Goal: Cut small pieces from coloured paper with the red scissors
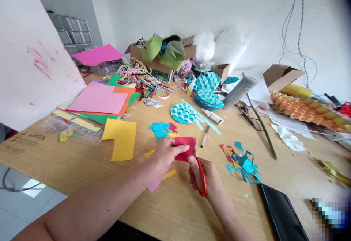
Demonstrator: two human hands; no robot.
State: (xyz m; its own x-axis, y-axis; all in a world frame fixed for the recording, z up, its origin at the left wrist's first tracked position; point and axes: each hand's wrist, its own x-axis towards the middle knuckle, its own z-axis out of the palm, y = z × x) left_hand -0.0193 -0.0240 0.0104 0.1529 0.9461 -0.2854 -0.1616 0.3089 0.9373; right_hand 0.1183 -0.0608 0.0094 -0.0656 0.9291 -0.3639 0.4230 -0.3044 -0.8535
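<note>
My left hand [171,151] pinches a small red paper piece [184,143] between thumb and fingers, above the middle of the table. In my right hand [201,171] is a pair of red-handled scissors [203,184], its blades at the right edge of that paper. Just beyond the paper lie blue fish-shaped cutouts [159,128], with red and yellow cutouts beside them. A pink paper strip [158,180] and yellow strips lie partly hidden under my left hand and forearm. To the left rests an L-shaped yellow sheet [123,142].
Coloured paper sheets [95,98] are stacked at the left. Blue, red and yellow scraps [244,162] lie to the right, near a black phone [282,211]. Farther back are a pen [205,136], a glue bottle [212,117], scalloped blue discs [183,113] and a grey cylinder [241,91].
</note>
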